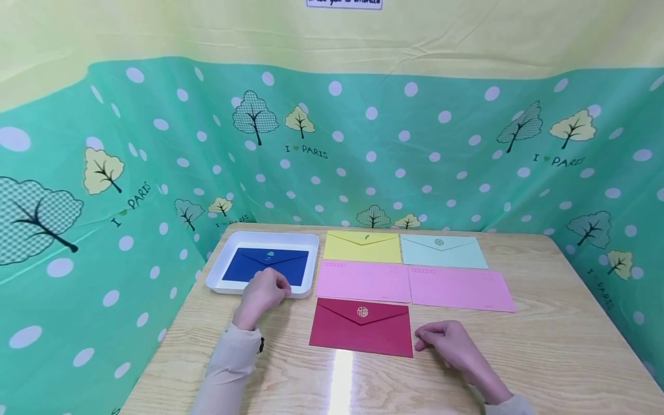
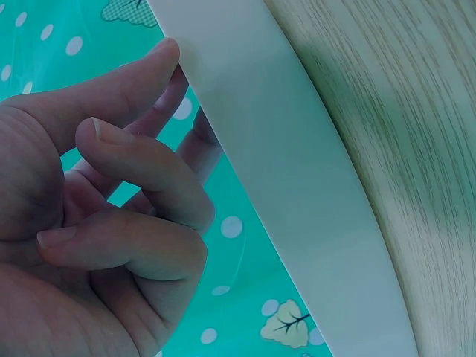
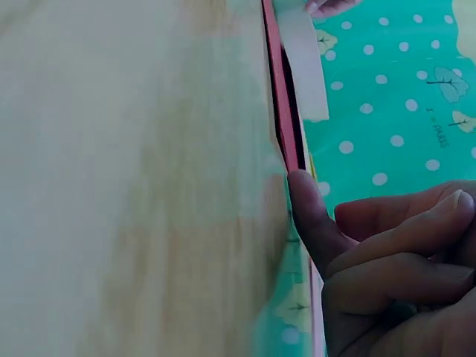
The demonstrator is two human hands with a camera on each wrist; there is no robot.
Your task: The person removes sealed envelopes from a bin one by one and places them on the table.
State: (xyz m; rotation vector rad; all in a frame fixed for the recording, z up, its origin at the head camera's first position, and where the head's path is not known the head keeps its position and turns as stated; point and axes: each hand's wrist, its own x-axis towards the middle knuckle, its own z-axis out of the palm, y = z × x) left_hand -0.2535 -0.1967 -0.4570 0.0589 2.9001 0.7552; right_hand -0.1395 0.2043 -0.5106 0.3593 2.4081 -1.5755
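A navy blue envelope (image 1: 270,265) lies flat inside a white tray (image 1: 311,271) at the left of the table. My left hand (image 1: 266,291) is over the tray's front edge, overlapping the envelope's lower part in the head view; its fingers are loosely bent with nothing between them. In the left wrist view, the thumb tip comes right at the tray wall (image 2: 245,149). A red envelope (image 1: 360,331) with a round gold emblem lies nearest me. Beside its right edge is my right hand (image 1: 446,340), fingers loosely curled and holding nothing, one fingertip close to that edge.
Behind the red envelope lie two pink envelopes (image 1: 363,282) side by side. Farther back are a yellow envelope (image 1: 358,251) and a pale mint envelope (image 1: 446,253). A green dotted curtain (image 1: 373,161) surrounds the wooden table (image 1: 560,323) at the back and sides.
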